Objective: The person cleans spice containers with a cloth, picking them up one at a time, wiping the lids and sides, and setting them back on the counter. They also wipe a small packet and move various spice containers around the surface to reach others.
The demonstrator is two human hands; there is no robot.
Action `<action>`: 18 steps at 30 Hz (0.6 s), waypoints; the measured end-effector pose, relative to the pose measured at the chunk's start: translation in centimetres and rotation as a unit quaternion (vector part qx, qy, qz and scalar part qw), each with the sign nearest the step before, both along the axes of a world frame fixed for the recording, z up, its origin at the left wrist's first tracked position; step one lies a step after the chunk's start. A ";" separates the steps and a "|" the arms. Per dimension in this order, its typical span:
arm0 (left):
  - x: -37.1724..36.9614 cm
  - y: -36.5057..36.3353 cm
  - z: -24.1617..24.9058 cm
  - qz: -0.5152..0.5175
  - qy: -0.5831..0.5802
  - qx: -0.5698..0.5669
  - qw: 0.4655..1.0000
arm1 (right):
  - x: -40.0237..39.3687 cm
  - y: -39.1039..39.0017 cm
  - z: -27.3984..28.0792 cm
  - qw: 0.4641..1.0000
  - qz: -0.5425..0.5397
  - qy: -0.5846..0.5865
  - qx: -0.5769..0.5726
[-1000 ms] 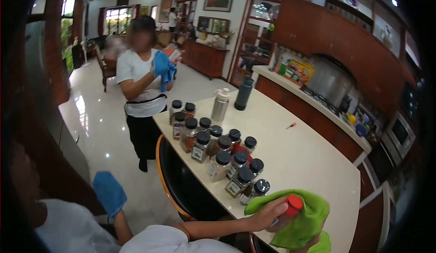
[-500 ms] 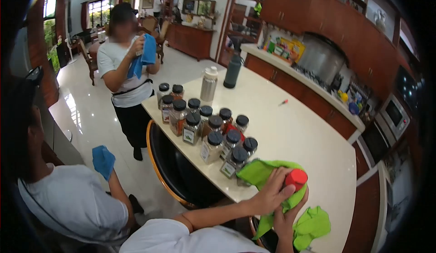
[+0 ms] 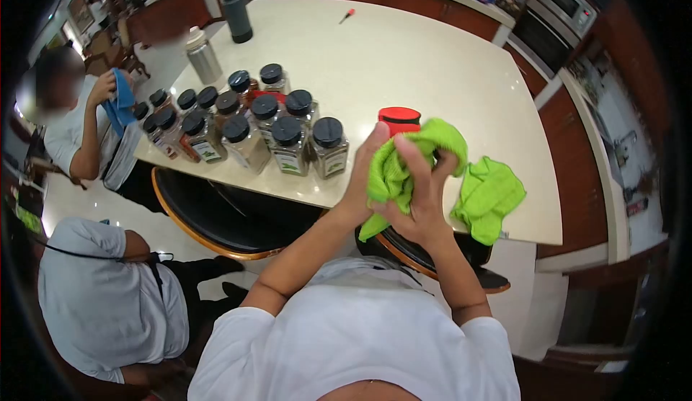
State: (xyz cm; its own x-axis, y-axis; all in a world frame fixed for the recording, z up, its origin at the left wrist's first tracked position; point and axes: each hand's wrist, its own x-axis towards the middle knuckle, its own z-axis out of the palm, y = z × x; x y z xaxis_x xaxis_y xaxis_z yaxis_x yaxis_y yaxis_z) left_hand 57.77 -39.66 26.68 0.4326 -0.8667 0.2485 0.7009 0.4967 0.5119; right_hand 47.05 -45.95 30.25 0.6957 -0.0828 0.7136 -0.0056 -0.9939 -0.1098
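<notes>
A container with a red lid [image 3: 398, 118] is held up over the near edge of the table, its body mostly covered by a bright green cloth [image 3: 437, 136]. My left hand [image 3: 362, 172] is closed around the container's left side, thumb near the lid. My right hand [image 3: 424, 198] presses the bunched cloth against the container, fingers bent over it. To the right, a second green cloth [image 3: 491, 193] lies crumpled on the tabletop. Left of my hands stand several spice jars with black lids, the nearest being a labelled spice jar [image 3: 329, 149].
The cream tabletop [image 3: 432, 55] bears a steel bottle [image 3: 204, 56], a dark bottle [image 3: 236, 15] and a small red-tipped object [image 3: 347, 15]. Black chairs [image 3: 231, 214] stand along its near edge. Two people are at the left, one holding a blue cloth [image 3: 120, 103].
My view has swung right and downward. The red-lidded container is now more upright between my hands, and the cloth is bunched on its right side. The green cloth's loose end has left the spice jars.
</notes>
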 end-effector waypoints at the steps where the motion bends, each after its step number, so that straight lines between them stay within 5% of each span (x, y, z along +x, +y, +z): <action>1: -0.2 0.3 0.6 0.066 -0.100 0.050 0.992 | 0.6 -0.8 0.0 0.995 0.045 -0.067 0.051; 3: -0.8 0.3 0.6 0.165 -0.205 0.073 0.962 | 0.8 -1.8 0.7 0.982 0.080 -0.134 0.104; 4: -0.9 1.0 0.4 0.111 -0.221 0.098 0.964 | 0.6 -1.8 1.9 0.893 0.145 -0.173 0.389; 5: -0.9 0.7 -0.1 0.185 -0.312 0.060 0.930 | 0.4 -1.9 2.6 0.718 0.197 -0.200 0.637; 6: -1.2 0.9 -0.3 0.190 -0.342 0.040 0.920 | 0.3 -2.5 2.5 0.717 0.193 -0.203 0.639; 8: -1.6 0.9 -0.4 0.193 -0.369 0.019 0.909 | -0.2 -3.6 2.6 0.875 0.291 -0.095 0.374; 9: -1.6 0.7 -0.7 0.234 -0.399 0.001 0.887 | -1.1 -3.3 3.1 0.919 0.239 0.027 0.313; 12: -0.7 0.8 -1.2 0.291 -0.495 -0.005 0.819 | -1.2 -3.5 2.9 0.896 0.179 0.081 0.398; 14: -0.4 1.1 -0.7 0.319 -0.573 -0.022 0.754 | -0.5 -3.3 1.9 0.690 0.221 -0.001 0.689; 17: -0.7 1.1 -0.7 0.333 -0.534 -0.004 0.777 | -0.9 -2.5 0.4 0.624 0.290 -0.098 0.719; 18: -0.9 1.0 -0.6 0.334 -0.533 -0.003 0.777 | -0.8 -2.4 -1.3 0.720 0.310 -0.106 0.612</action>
